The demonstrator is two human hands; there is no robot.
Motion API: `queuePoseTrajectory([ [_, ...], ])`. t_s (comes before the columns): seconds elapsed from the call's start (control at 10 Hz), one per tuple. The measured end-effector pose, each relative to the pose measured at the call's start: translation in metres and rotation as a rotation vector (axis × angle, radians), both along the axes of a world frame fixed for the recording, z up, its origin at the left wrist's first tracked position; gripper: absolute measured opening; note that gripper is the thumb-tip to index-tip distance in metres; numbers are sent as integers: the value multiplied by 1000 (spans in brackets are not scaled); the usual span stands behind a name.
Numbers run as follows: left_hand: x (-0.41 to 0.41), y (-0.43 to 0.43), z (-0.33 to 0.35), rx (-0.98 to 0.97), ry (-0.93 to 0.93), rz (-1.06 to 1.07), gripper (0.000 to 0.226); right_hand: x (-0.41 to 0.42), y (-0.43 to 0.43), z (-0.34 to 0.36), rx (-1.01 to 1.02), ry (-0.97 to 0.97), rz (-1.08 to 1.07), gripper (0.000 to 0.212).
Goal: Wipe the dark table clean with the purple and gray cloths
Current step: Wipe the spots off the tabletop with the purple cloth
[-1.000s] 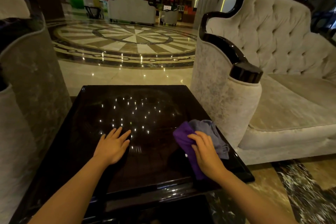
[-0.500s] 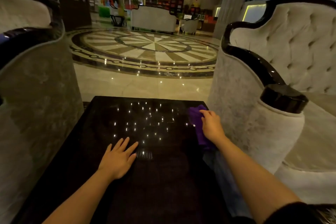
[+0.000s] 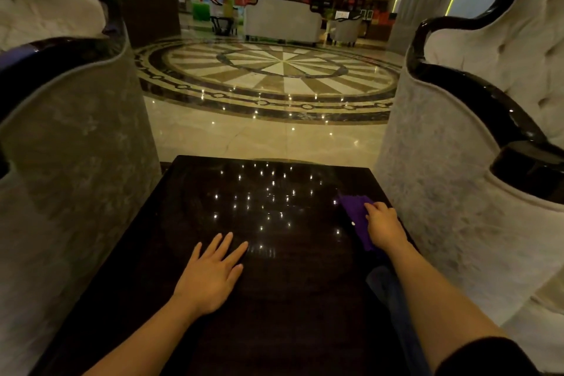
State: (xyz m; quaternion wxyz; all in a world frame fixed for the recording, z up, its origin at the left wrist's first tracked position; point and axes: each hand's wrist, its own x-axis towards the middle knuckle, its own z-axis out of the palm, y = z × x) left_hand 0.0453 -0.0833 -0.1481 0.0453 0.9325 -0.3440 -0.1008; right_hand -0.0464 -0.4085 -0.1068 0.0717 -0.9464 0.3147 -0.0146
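Observation:
A glossy dark table (image 3: 274,299) fills the lower middle of the head view, with ceiling lights mirrored in its far half. My right hand (image 3: 383,227) presses a purple cloth (image 3: 355,210) flat against the table near the right edge, toward the far corner. A strip of gray cloth (image 3: 386,290) trails back under my right forearm along that edge. My left hand (image 3: 212,273) lies palm down on the middle of the table, fingers spread, holding nothing.
A pale upholstered sofa arm (image 3: 76,162) with dark trim stands close on the left. Another tufted sofa (image 3: 457,177) with a black armrest cap (image 3: 531,165) flanks the right edge. Beyond the table's far edge lies polished marble floor (image 3: 259,137) with a round inlay.
My right hand has slid the cloths from the near right corner forward along the right edge toward the far corner. My left hand stayed flat on the table. My head has moved closer.

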Motion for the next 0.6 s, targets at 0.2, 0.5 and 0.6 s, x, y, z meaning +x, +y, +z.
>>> queuePoseTrajectory([
  [0.2, -3, 0, 2, -10, 9, 6, 51, 0, -2, -13, 90, -4, -73, 44],
  [0.5, -3, 1, 2, -24, 13, 3, 50, 6, 6, -13, 135, 75, 29, 46],
  [0.6, -3, 0, 4, -22, 12, -1, 50, 6, 20, -10, 91, 123, 152, 44],
])
